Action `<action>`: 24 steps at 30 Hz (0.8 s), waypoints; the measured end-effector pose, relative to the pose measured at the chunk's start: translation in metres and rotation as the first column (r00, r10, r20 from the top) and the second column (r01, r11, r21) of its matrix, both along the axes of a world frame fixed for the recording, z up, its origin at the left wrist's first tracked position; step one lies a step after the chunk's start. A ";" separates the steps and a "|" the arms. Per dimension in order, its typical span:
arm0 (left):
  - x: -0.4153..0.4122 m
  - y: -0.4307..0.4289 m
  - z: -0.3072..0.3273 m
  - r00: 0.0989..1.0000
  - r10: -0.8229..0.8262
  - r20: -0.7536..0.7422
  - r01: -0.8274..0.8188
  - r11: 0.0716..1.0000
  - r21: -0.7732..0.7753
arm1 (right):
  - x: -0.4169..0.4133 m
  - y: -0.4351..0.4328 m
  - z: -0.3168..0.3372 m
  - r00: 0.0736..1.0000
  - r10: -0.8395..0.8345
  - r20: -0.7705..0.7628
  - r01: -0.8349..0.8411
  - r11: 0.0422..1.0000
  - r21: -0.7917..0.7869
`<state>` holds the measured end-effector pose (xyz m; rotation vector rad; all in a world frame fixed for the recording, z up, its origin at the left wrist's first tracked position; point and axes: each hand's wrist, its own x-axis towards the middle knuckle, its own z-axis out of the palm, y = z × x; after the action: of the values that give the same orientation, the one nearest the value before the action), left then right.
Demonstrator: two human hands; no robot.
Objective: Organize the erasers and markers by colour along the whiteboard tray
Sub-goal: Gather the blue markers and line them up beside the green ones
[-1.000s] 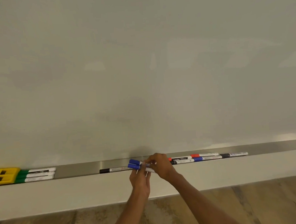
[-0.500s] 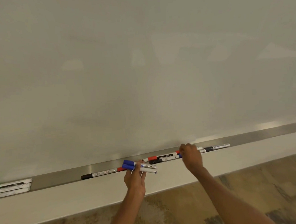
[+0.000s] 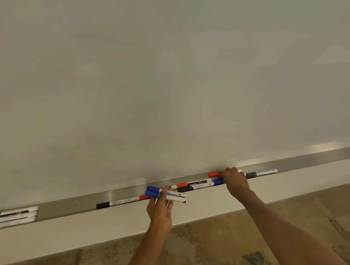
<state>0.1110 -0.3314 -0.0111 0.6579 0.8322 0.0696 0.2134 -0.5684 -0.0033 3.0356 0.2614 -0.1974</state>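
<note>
Long metal tray point(image 3: 72, 203) under whiteboard point(image 3: 166, 71), partly sorted: 3 green markers point(image 3: 15, 217) grouped far left; red, black, blue mixed mid-tray, unsorted. Left hand point(image 3: 159, 209) gripped 2 blue markers point(image 3: 165, 193) just off tray. Right hand point(image 3: 234, 182) curled over another blue marker point(image 3: 218, 181) in tray, grip unclear. No erasers visible.

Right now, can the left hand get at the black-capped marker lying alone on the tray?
Probably yes: the black-capped marker lies just beside the left hand, nothing between, though it already grips two blue markers.
</note>
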 end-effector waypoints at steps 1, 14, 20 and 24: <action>0.000 0.002 0.000 1.000 0.002 -0.002 -0.002 1.000 0.002 | 0.001 0.000 0.000 1.000 0.011 0.000 -0.011 1.000 -0.019; -0.004 0.012 -0.002 0.999 -0.024 0.039 0.025 0.999 -0.029 | -0.015 0.052 0.018 0.981 0.111 0.157 -0.144 0.966 0.216; -0.009 0.033 0.004 0.999 -0.011 0.041 0.010 1.000 0.004 | -0.033 0.156 0.023 0.966 0.253 0.057 -0.242 0.802 0.546; -0.017 0.063 0.008 0.999 0.031 0.021 -0.032 0.999 0.029 | -0.044 0.216 0.026 0.941 0.338 0.010 -0.281 0.765 0.580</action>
<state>0.0939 -0.2688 -0.0031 0.6707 0.8232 0.1172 0.1691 -0.3522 0.0224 3.4965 1.0009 -0.2825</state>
